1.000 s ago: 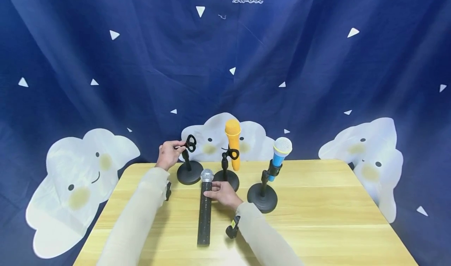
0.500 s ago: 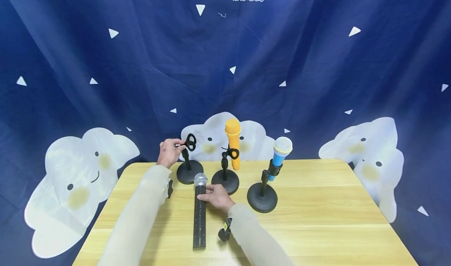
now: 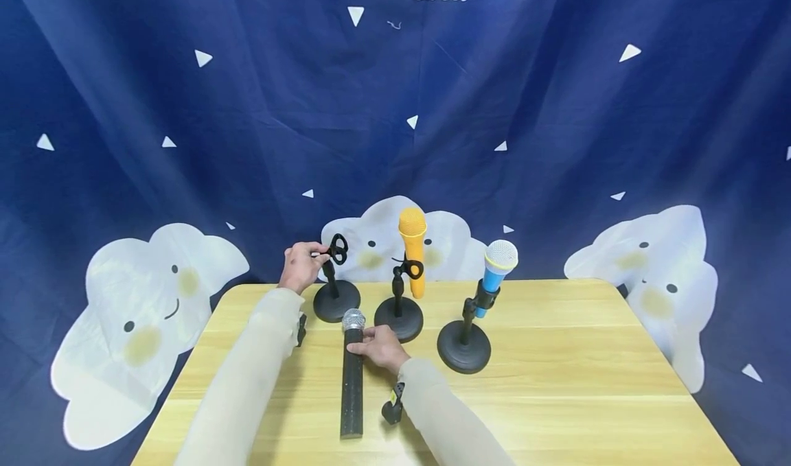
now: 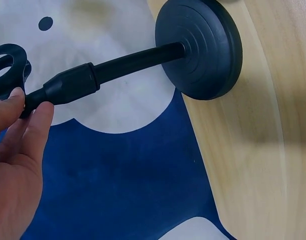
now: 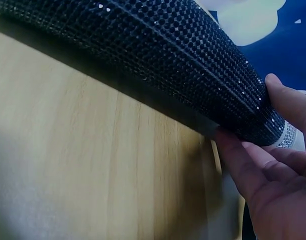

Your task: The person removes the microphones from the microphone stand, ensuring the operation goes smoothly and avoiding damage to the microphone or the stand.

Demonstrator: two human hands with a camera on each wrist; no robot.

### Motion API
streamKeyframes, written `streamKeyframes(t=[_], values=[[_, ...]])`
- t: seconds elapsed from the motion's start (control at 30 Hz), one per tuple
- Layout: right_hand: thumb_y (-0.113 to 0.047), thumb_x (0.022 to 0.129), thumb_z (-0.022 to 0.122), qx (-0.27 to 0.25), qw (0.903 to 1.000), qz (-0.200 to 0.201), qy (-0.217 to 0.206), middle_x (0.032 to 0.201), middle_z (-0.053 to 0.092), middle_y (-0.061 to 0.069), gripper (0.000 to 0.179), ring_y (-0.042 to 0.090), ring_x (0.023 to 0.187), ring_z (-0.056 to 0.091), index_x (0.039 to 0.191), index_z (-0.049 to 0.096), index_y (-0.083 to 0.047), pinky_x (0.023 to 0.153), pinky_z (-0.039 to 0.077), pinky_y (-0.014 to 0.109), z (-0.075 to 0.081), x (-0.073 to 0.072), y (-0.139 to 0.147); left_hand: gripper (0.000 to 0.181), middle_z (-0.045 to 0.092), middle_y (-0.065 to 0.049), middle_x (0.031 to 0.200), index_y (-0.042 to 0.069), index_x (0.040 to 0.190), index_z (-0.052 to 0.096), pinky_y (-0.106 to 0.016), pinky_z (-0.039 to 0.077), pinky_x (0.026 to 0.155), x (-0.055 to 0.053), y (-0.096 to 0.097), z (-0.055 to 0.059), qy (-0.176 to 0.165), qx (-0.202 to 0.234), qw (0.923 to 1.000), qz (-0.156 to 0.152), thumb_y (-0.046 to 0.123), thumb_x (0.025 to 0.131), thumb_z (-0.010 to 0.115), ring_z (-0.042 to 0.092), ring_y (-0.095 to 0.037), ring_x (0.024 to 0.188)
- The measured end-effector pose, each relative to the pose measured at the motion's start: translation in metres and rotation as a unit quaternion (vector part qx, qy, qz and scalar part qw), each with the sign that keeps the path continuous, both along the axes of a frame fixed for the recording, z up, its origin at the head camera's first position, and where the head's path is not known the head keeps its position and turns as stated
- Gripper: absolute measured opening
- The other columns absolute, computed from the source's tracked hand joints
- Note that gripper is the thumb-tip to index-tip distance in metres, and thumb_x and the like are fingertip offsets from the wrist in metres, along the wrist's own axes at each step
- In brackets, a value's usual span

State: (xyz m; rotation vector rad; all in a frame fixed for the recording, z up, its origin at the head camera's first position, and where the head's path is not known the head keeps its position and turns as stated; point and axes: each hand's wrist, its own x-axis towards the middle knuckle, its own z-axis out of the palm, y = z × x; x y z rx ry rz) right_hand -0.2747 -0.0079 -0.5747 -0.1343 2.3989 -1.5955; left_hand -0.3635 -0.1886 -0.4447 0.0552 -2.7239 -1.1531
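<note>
My left hand [image 3: 301,267] pinches the neck of the left black microphone stand [image 4: 128,65], just below its clip [image 3: 338,249], whose ring holds no microphone. The round base stands on the wooden table. With thumb and fingers my right hand [image 3: 382,349] grips a black microphone [image 3: 352,390] near its silver mesh head. Close up in the right wrist view, the black microphone's handle [image 5: 158,55] is covered in small shiny studs. Its head points away from me, toward the left stand's base.
Right of the left stand, a middle stand [image 3: 399,311] carries a yellow microphone [image 3: 415,246]. Another stand [image 3: 464,346] farther right holds a blue microphone with a white head [image 3: 497,267]. A dark blue curtain [image 3: 395,95] hangs behind the table [image 3: 581,363].
My right hand has moved a little left and toward me with the black microphone. My left hand keeps its pinch on the left stand. The head view has shifted slightly.
</note>
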Motion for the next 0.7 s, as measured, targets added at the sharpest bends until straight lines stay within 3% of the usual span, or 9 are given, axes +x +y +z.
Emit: streamKeyframes(t=[0.4, 0.7], values=[[-0.021, 0.079, 0.087, 0.056, 0.9970, -0.054, 0.002, 0.079, 0.069, 0.003, 0.040, 0.012, 0.068, 0.058, 0.105, 0.073, 0.006, 0.061, 0.048, 0.024, 0.008, 0.004, -0.013, 0.022, 0.070, -0.017, 0.116, 0.005, 0.116, 0.075, -0.042, 0.053, 0.084, 0.001, 0.000, 0.000, -0.007, 0.001, 1.0000, 0.000, 0.010, 0.095, 0.069, 0.068, -0.032, 0.102], [-0.027, 0.082, 0.084, 0.083, 0.9953, -0.050, 0.002, 0.077, 0.066, 0.001, 0.037, 0.014, 0.068, 0.055, 0.102, 0.074, 0.003, 0.061, 0.045, 0.025, 0.009, 0.006, -0.019, 0.023, 0.070, -0.018, 0.117, 0.005, 0.117, 0.074, -0.041, 0.052, 0.082, 0.002, 0.000, 0.001, -0.009, 0.001, 1.0000, 0.004, 0.009, 0.096, 0.068, 0.068, -0.032, 0.103]])
